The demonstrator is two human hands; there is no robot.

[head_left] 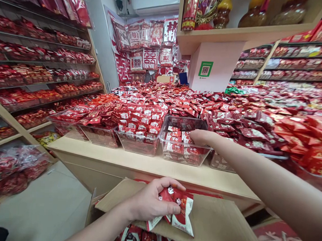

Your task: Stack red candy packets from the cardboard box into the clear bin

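Note:
My left hand (159, 201) is closed round a few small red-and-white sealed snack packets (183, 211), its thumb across their front. It is above an open cardboard box (212, 224), and more red packets (149, 240) show inside the box below my wrist. My right hand (200, 137) reaches into a clear plastic bin (184, 158) on the counter. Its fingers look bunched and point down, touching the red-and-white packets (173, 148) lying in rows there; the fingertips are hidden, so what they grip cannot be made out.
Filled clear bins stand along the wooden counter (137, 162), including a bin of red packets (139, 144) just left. Maroon packets (254, 134) lie to the right. Shelves (44, 82) of packets line the left wall. A white pillar (215, 65) with a QR code rises behind.

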